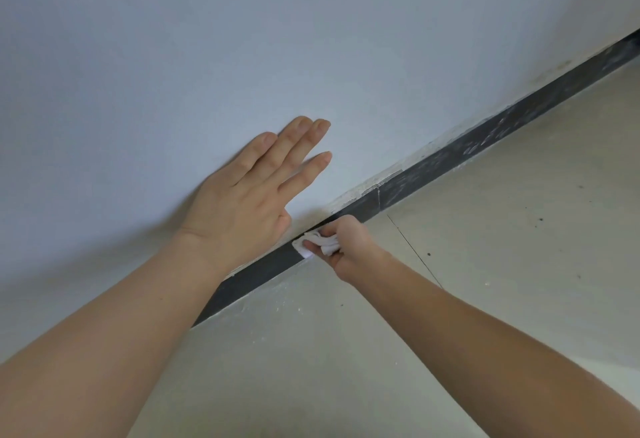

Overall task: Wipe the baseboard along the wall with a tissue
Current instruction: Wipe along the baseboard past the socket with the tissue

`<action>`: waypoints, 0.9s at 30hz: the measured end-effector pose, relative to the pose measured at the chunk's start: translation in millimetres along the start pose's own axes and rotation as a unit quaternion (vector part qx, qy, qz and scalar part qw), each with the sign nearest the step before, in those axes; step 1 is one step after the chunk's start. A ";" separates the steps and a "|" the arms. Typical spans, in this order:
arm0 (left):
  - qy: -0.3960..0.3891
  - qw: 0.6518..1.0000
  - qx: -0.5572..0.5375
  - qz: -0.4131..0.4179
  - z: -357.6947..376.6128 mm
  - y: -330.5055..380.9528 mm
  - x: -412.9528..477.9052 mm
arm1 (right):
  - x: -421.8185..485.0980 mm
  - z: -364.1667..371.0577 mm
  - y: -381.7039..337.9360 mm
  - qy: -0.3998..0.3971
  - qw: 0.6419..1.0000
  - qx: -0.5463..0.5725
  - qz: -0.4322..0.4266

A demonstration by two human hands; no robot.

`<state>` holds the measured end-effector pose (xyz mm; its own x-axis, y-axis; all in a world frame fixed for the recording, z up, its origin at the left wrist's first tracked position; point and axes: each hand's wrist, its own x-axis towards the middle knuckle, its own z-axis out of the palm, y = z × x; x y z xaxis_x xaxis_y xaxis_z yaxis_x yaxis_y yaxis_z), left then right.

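A dark baseboard [467, 150] runs in a long slant from the bottom left up to the top right. The pale wall [207, 39] is above it and the light floor [485, 229] is below it.

The left hand [242, 191] lies flat on the wall, just above the baseboard. Its fingers are straight and close together, and it holds nothing. The thumb side is very near the top edge of the baseboard.

The right hand [349, 247] comes in from the floor side. Its fingers are curled around a white tissue [318, 242]. The tissue is bunched up and pressed against the front of the baseboard, about the middle of the part we can see. A bit of the tissue sticks out to the left of the fingers.

Left of the tissue, the baseboard looks dark and smooth. Right of the tissue, it has pale, dusty smears all along it. A rough white strip runs along its top edge on that side. There is a thin joint in the baseboard a little way right of the hand.

A thin dark line in the floor starts at the baseboard near the right hand. Some small dark specks dot the floor below the baseboard. Both arms are bare.
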<state>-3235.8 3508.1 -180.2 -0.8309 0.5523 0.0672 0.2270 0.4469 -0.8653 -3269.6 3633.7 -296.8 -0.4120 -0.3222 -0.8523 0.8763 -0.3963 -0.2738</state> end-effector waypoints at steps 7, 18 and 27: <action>0.008 1.000 0.010 -0.012 3.9 0.5 0.8 | -32.2 -61.3 -70.6 -0.049 0.969 0.124 -0.207; 0.005 1.000 -0.003 -0.008 2.7 1.7 -0.1 | 4.2 12.9 54.3 -0.045 0.990 -0.131 0.036; -0.005 1.000 0.013 -0.007 4.2 3.3 0.0 | 3.3 -7.6 -8.5 -0.014 0.998 -0.060 -0.033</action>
<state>-3237.1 3506.5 -185.1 -0.8391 0.5389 0.0742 0.2027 0.4364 -0.8766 -3276.5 3642.6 -300.7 -0.4759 -0.3228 -0.8181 0.8694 -0.3130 -0.3823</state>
